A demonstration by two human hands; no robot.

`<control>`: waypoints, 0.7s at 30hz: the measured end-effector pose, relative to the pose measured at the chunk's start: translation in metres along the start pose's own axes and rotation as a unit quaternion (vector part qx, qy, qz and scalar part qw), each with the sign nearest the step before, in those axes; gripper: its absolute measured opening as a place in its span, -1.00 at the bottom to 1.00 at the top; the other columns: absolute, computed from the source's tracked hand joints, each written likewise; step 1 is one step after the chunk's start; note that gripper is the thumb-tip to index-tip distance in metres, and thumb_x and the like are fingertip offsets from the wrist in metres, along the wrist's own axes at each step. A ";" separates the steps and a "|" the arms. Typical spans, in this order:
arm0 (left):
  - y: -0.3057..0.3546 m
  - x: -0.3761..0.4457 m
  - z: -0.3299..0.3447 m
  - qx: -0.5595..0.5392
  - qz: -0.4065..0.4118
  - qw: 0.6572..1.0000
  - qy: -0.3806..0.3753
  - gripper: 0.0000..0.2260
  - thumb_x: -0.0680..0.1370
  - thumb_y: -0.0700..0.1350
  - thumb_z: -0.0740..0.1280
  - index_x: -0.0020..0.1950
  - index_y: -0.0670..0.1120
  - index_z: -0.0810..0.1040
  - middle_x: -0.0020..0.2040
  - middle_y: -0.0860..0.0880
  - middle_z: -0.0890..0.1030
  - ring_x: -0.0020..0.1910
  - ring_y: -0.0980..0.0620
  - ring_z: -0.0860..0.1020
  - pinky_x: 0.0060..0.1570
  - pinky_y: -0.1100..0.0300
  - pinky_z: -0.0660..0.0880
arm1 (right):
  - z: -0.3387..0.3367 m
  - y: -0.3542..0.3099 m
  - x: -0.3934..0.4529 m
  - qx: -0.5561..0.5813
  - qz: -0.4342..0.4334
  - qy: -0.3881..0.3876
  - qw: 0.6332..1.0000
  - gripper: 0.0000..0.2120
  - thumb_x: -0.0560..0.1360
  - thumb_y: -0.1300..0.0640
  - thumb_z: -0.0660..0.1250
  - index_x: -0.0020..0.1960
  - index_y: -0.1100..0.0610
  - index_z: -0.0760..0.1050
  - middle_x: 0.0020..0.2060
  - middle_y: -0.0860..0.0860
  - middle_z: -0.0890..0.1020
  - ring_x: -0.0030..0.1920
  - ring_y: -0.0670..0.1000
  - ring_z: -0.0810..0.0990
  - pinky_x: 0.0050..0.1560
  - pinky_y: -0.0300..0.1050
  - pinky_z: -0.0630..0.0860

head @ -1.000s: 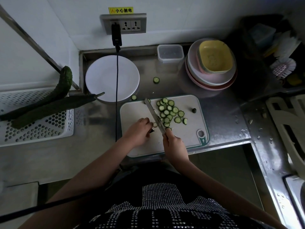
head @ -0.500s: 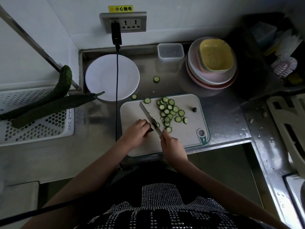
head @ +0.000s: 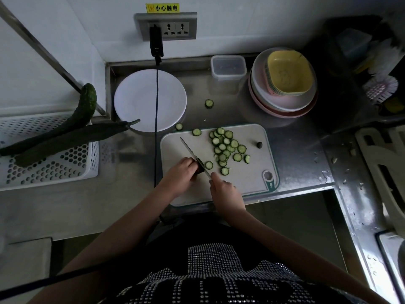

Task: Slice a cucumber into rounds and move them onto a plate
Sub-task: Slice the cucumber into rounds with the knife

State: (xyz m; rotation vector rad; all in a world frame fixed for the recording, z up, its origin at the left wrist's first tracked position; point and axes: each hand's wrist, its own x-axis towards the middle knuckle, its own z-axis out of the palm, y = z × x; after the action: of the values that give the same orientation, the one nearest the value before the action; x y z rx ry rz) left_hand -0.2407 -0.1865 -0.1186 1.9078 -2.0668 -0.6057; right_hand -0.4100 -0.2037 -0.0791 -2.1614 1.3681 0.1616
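Observation:
On the white cutting board (head: 247, 183) my left hand (head: 180, 174) pinches a short dark cucumber stub (head: 199, 168). My right hand (head: 225, 193) grips the handle of a knife (head: 190, 153) whose blade rests against the stub's right face. A fresh round (head: 208, 165) lies just right of the blade. Several cut rounds (head: 226, 147) are piled at the board's middle. One round (head: 196, 132) sits at the board's top edge, and two more lie on the counter (head: 179, 126) (head: 209, 103). The white plate (head: 135, 99) stands empty at the back left.
A black cable (head: 156, 106) hangs from the wall socket across the plate. Two whole cucumbers (head: 65, 137) lie on a white perforated basket (head: 43, 170) at left. A clear container (head: 228, 66) and stacked bowls (head: 285, 84) stand behind the board. A cut cucumber tip (head: 259, 144) lies on the board's right.
The knife has moved left along the stub and another round has dropped beside the blade. My left hand has crept left with it.

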 end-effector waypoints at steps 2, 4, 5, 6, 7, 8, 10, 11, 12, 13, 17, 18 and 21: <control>0.000 0.000 -0.001 -0.004 0.001 1.000 0.000 -0.66 0.29 -0.34 0.47 0.04 -0.30 0.55 0.00 -0.25 0.55 0.04 -0.24 0.52 -0.08 -0.09 0.55 | 0.002 0.000 0.002 0.001 0.005 -0.007 1.000 -0.85 0.63 0.12 0.06 0.13 0.17 0.30 -0.21 0.25 0.60 -0.20 0.30 0.58 -0.25 0.07 0.48; 0.001 0.000 -0.001 -0.008 0.000 1.000 0.000 -0.64 0.28 -0.36 0.46 0.06 -0.30 0.55 0.01 -0.25 0.56 0.04 -0.24 0.53 -0.06 -0.06 0.55 | 0.003 0.000 0.003 0.000 0.012 -0.022 1.000 -0.88 0.62 0.16 0.06 0.12 0.17 0.29 -0.18 0.27 0.59 -0.18 0.31 0.58 -0.26 0.05 0.43; 0.001 -0.001 -0.001 -0.009 0.001 1.000 0.003 -0.63 0.28 -0.37 0.45 0.07 -0.30 0.54 0.01 -0.25 0.55 0.03 -0.24 0.54 -0.08 -0.04 0.55 | 0.003 0.001 0.003 -0.002 0.015 -0.030 0.999 -0.89 0.61 0.18 0.06 0.12 0.17 0.28 -0.17 0.27 0.59 -0.17 0.31 0.58 -0.26 0.04 0.41; 0.001 -0.001 -0.002 -0.010 0.001 1.000 0.006 -0.64 0.27 -0.37 0.44 0.06 -0.30 0.54 0.00 -0.25 0.56 0.02 -0.24 0.55 -0.10 -0.03 0.56 | 0.003 0.002 0.003 -0.006 0.017 -0.035 0.999 -0.89 0.61 0.20 0.06 0.12 0.17 0.28 -0.16 0.28 0.59 -0.15 0.31 0.58 -0.26 0.03 0.39; 0.002 -0.002 -0.002 -0.010 0.001 1.000 0.006 -0.64 0.27 -0.37 0.44 0.05 -0.30 0.54 0.00 -0.25 0.56 0.01 -0.24 0.55 -0.12 -0.03 0.56 | 0.003 0.002 0.003 -0.008 0.018 -0.038 0.999 -0.88 0.60 0.21 0.06 0.12 0.18 0.29 -0.15 0.28 0.59 -0.15 0.31 0.58 -0.26 0.03 0.38; 0.001 -0.002 -0.002 -0.010 0.002 1.000 0.006 -0.64 0.26 -0.37 0.44 0.04 -0.30 0.54 -0.01 -0.25 0.56 0.00 -0.24 0.56 -0.13 -0.03 0.56 | 0.002 0.001 0.003 -0.008 0.019 -0.041 0.999 -0.88 0.60 0.21 0.06 0.13 0.18 0.29 -0.14 0.28 0.59 -0.14 0.31 0.58 -0.25 0.03 0.39; 0.001 -0.001 -0.002 -0.013 0.002 1.000 0.006 -0.66 0.26 -0.37 0.45 0.02 -0.29 0.54 -0.02 -0.24 0.56 -0.01 -0.23 0.56 -0.14 -0.02 0.56 | 0.002 0.001 0.003 -0.002 0.024 -0.046 0.999 -0.88 0.60 0.20 0.06 0.12 0.18 0.28 -0.14 0.28 0.59 -0.13 0.31 0.58 -0.24 0.04 0.40; 0.001 -0.001 -0.002 -0.015 0.000 1.000 0.008 -0.68 0.26 -0.37 0.45 -0.01 -0.28 0.54 -0.04 -0.23 0.56 -0.03 -0.22 0.55 -0.15 -0.02 0.56 | 0.001 0.001 0.003 0.006 0.028 -0.046 0.999 -0.89 0.60 0.19 0.06 0.10 0.17 0.28 -0.14 0.28 0.59 -0.13 0.31 0.57 -0.24 0.04 0.40; 0.001 -0.001 -0.002 -0.019 -0.002 1.000 0.011 -0.70 0.26 -0.36 0.46 -0.04 -0.27 0.54 -0.06 -0.21 0.55 -0.05 -0.21 0.55 -0.17 -0.02 0.56 | -0.001 0.001 0.003 0.017 0.035 -0.042 0.998 -0.91 0.61 0.17 0.06 0.08 0.16 0.28 -0.15 0.28 0.59 -0.13 0.31 0.57 -0.24 0.04 0.40; 0.001 -0.001 -0.003 -0.022 -0.004 1.000 0.016 -0.71 0.26 -0.35 0.46 -0.06 -0.26 0.54 -0.08 -0.20 0.56 -0.08 -0.21 0.56 -0.21 -0.02 0.56 | -0.002 0.001 0.002 0.032 0.043 -0.033 0.998 -0.91 0.62 0.14 0.07 0.07 0.15 0.28 -0.16 0.28 0.59 -0.14 0.31 0.57 -0.24 0.03 0.39; -0.001 -0.005 -0.005 -0.006 0.007 0.999 0.039 -0.73 0.23 -0.37 0.51 -0.11 -0.24 0.58 -0.17 -0.17 0.59 -0.19 -0.16 0.60 -0.38 0.04 0.57 | -0.012 -0.002 -0.004 0.094 0.052 0.020 0.994 -0.90 0.62 0.14 0.08 0.04 0.16 0.31 -0.26 0.24 0.58 -0.24 0.29 0.54 -0.32 -0.02 0.36; -0.001 -0.005 -0.005 -0.003 0.015 0.999 0.045 -0.75 0.24 -0.37 0.51 -0.13 -0.24 0.58 -0.19 -0.16 0.59 -0.21 -0.15 0.60 -0.41 0.05 0.56 | -0.014 -0.004 -0.005 0.102 0.047 0.025 0.993 -0.91 0.62 0.15 0.09 0.04 0.16 0.31 -0.28 0.24 0.57 -0.25 0.29 0.54 -0.32 -0.01 0.37; 0.001 -0.005 -0.004 -0.001 0.030 0.997 0.066 -0.82 0.29 -0.35 0.52 -0.18 -0.23 0.59 -0.23 -0.14 0.59 -0.22 -0.13 0.60 -0.44 0.10 0.55 | -0.013 -0.007 -0.007 0.097 0.036 0.015 0.994 -0.91 0.62 0.13 0.09 0.03 0.15 0.30 -0.26 0.23 0.58 -0.24 0.28 0.54 -0.31 0.01 0.40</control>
State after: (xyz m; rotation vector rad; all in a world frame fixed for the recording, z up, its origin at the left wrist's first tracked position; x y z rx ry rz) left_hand -0.2396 -0.1818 -0.1141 1.8250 -2.0319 -0.4546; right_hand -0.4097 -0.2028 -0.0632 -1.9626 1.4184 0.0215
